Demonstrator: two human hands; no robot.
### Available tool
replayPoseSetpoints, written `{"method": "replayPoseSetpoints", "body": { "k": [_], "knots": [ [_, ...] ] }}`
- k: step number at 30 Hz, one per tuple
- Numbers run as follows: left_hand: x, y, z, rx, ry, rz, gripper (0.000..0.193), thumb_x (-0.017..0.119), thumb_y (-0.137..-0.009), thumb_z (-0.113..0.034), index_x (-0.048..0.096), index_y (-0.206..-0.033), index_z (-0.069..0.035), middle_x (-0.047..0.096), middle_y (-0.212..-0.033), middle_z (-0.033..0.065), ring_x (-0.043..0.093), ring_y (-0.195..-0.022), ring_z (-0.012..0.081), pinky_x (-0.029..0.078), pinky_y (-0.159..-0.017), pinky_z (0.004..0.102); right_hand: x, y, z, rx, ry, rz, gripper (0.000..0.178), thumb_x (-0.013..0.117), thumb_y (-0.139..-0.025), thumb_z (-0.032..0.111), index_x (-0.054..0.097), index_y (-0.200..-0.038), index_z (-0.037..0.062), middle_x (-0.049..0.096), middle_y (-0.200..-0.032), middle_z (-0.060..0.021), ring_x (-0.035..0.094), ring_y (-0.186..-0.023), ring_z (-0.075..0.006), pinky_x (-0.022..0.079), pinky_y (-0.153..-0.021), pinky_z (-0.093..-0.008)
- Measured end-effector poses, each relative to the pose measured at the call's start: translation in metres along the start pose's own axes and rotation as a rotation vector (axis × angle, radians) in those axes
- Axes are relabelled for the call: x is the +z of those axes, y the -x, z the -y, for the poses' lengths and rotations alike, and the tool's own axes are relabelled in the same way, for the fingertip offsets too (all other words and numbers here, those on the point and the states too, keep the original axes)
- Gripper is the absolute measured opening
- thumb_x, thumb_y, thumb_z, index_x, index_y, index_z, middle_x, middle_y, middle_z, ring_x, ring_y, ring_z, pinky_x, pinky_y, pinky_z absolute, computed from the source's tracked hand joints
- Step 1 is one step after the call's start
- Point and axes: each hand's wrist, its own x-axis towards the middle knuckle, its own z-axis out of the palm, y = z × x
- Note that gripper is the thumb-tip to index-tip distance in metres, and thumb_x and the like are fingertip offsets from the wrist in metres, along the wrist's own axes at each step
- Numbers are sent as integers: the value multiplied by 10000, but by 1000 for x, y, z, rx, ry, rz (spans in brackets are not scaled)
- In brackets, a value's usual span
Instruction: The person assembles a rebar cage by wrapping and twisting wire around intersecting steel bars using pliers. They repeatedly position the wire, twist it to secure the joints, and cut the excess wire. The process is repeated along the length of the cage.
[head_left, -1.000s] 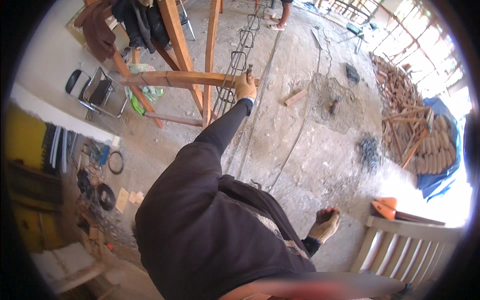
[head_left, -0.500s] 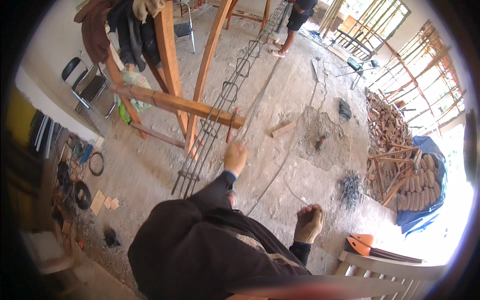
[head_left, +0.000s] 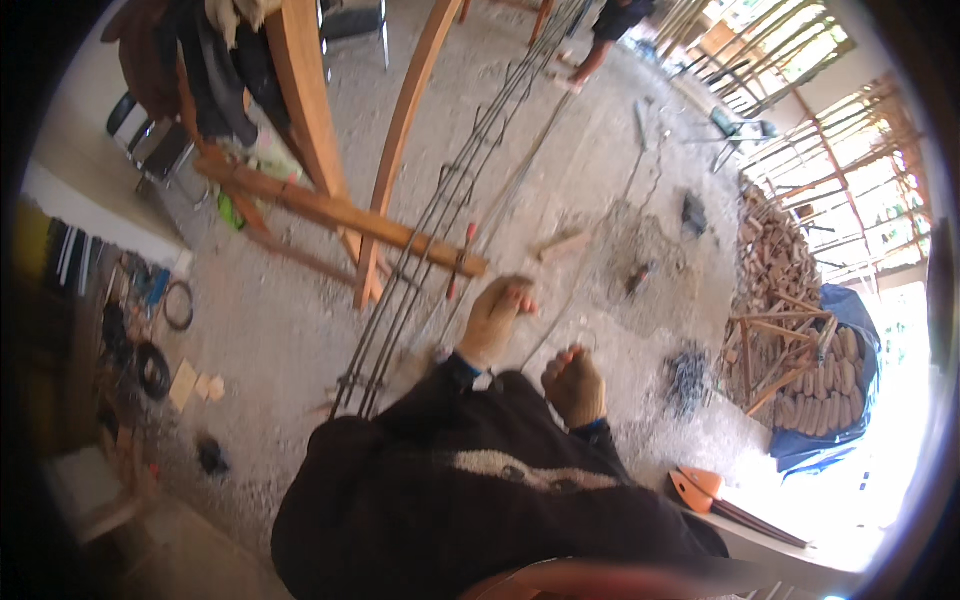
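My left hand (head_left: 490, 322), in a beige work glove, is raised in front of me beside a long steel rebar cage (head_left: 400, 290). Its fingers curl in toward the thumb; what they hold, if anything, is too blurred to see. Close by on the right, my gloved right hand (head_left: 577, 387) is closed, and a thin wire (head_left: 594, 341) appears to loop out at its fingertips. The cage, long bars with bent stirrups, rests across a wooden trestle beam (head_left: 340, 212). A red-handled tool (head_left: 470, 236) hangs at the beam's end, just beyond my left hand.
Clothes (head_left: 205, 70) drape over the trestle. A wood block (head_left: 563, 246) and a wire bundle (head_left: 690, 378) lie on the floor. Bricks (head_left: 775, 245) are heaped at right; an orange-handled saw (head_left: 697, 488) lies nearer. Another person (head_left: 605, 40) stands at the cage's far end.
My right hand has moved left and away from me, close to my left hand. The left hand has shifted slightly right and turned, showing its curled fingers. The view has shifted a little.
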Motion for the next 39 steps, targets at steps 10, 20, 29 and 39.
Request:
{"method": "replayPoseSetpoints", "body": {
  "k": [10, 20, 29, 39],
  "knots": [
    [43, -11, -55, 25, -243, -333, 170, 685, -1041, -88, 703, -1153, 39, 727, -883, 93, 661, -713, 139, 542, -658, 274, 61, -29, 66, 541, 1007, 130, 438, 576, -1082, 456, 701, -1049, 38, 679, -813, -37, 635, -696, -147, 508, -617, -261],
    [106, -12, -55, -83, -672, -309, 232, 683, -910, 74, 773, -1114, 8, 758, -909, 71, 709, -798, 113, 557, -695, 261, 185, -17, 117, -613, 1506, 673, 341, 785, -917, 194, 752, -1184, -15, 768, -1095, -143, 741, -965, -209, 574, -898, -359],
    [111, -8, -35, 101, -968, -232, 265, 770, -892, -38, 770, -1156, -22, 768, -907, 89, 756, -862, 159, 576, -753, 324, 201, -23, 103, -289, 1211, 757, 382, 795, -933, 207, 727, -1225, -29, 778, -1096, -118, 745, -1019, -175, 592, -936, -344],
    [104, -9, -20, -228, -704, -189, 210, 689, -926, -15, 745, -1119, 45, 785, -949, 109, 748, -848, 158, 604, -772, 315, 204, -18, 104, -123, 1212, 465, 290, 749, -951, 159, 745, -1145, -56, 749, -916, -71, 665, -776, -97, 543, -670, -261]
  ]
}}
